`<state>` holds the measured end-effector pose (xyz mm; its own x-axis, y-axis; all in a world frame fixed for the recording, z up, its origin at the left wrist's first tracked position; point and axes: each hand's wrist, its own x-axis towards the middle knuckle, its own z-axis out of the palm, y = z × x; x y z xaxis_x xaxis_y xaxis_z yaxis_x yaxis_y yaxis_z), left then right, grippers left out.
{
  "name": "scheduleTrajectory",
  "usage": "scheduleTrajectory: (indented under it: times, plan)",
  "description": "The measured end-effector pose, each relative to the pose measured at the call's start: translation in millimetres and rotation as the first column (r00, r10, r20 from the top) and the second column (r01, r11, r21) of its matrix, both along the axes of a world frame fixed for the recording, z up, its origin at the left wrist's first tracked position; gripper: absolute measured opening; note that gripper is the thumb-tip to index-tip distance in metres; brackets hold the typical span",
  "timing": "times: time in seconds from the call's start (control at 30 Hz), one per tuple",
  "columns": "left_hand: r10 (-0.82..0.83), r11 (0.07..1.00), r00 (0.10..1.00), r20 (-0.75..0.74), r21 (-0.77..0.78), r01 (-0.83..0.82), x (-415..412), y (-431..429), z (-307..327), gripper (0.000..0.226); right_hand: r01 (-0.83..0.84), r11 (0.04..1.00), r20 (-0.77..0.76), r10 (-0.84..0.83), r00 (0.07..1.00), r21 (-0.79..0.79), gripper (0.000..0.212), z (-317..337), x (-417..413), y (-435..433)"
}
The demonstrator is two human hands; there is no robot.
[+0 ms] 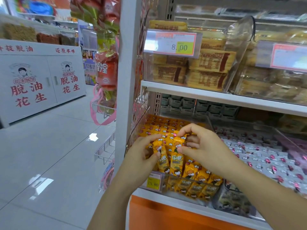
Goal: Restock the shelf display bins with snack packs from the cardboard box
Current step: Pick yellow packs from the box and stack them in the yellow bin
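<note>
**Both hands on yellow packs in the lower-shelf bin**

Far left stands a white cabinet printed with red characters, on a glossy pale tiled floor. Orange and green snack bags hang down the white shelf post.

The left hand has its fingers and thumb curled round one upright yellow snack pack. Touching it on the right is a second yellow pack, which the right hand pinches near the top between thumb and bent fingers. Both packs stand at the front of a clear display bin on the lower shelf, among many more of the same yellow packs. A price tag reading 15.80 is fixed to the bin's front left corner.

On the shelf above, a clear bin tagged 8.00 holds stacked tan packs. To the right of the yellow bin lies a bin of silver packs with pink marks.
</note>
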<state>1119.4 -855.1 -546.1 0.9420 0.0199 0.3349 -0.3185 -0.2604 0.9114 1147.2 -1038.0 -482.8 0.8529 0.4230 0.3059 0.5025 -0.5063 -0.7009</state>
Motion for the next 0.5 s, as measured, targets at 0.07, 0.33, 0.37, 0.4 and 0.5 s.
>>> scheduleTrajectory:
  times: [0.07,0.33,0.37,0.4,0.5]
  plan:
    - [-0.014,1.000,1.000,0.003,0.004,0.014,-0.5,1.0,0.3,0.050,-0.020,1.000,0.011,0.020,1.000,0.009,0.032,-2.4,-0.2,-0.6]
    - [-0.002,0.996,1.000,-0.009,-0.084,0.001,1.2,1.8,1.4,0.051,-0.046,0.998,0.085,0.050,0.995,-0.041,0.032,-3.1,-0.4,2.1]
    - [-0.003,0.998,1.000,-0.009,-0.060,0.002,1.2,1.2,1.1,0.051,-0.039,0.994,0.116,0.051,0.992,-0.104,0.030,-3.5,-0.9,2.7]
    - [-0.002,1.000,1.000,-0.009,-0.007,0.002,1.4,-0.3,0.5,0.051,-0.024,0.982,0.150,0.052,0.987,-0.188,0.028,-3.8,-2.0,3.2]
    - [-0.015,0.989,0.999,-0.042,0.146,0.021,1.2,-5.7,-1.8,0.046,0.034,0.901,0.201,0.060,0.978,-0.433,0.025,-6.4,-3.9,2.8]
